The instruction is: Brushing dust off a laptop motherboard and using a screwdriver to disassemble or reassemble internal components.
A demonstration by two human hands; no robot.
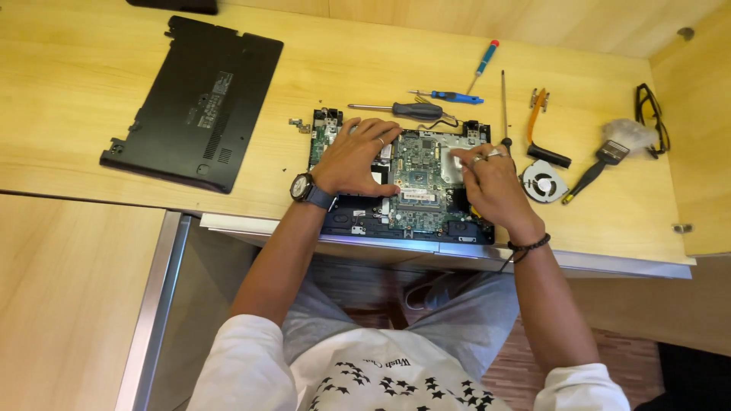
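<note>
- Below the head camera, an opened laptop (403,194) lay on the wooden table (91,114), close to its front edge, with the green circuit board (419,179) uncovered.
- The left hand (354,160), with a watch on the wrist, rested flat on the left part of the laptop; its grip was released, the fingers spread and holding nothing.
- The right hand (491,183) was on the right part of the board, with the fingertips pressed together on a silver metal plate (455,164); I cannot tell if the grip really grasped something.
- Just behind the laptop lay a black-handled screwdriver (400,109) and two blue screwdrivers (449,97).
- To the right were a small round fan (544,183), a brush (613,152) and black glasses (653,118).
- The black bottom cover (194,103) lay well apart on the left.
</note>
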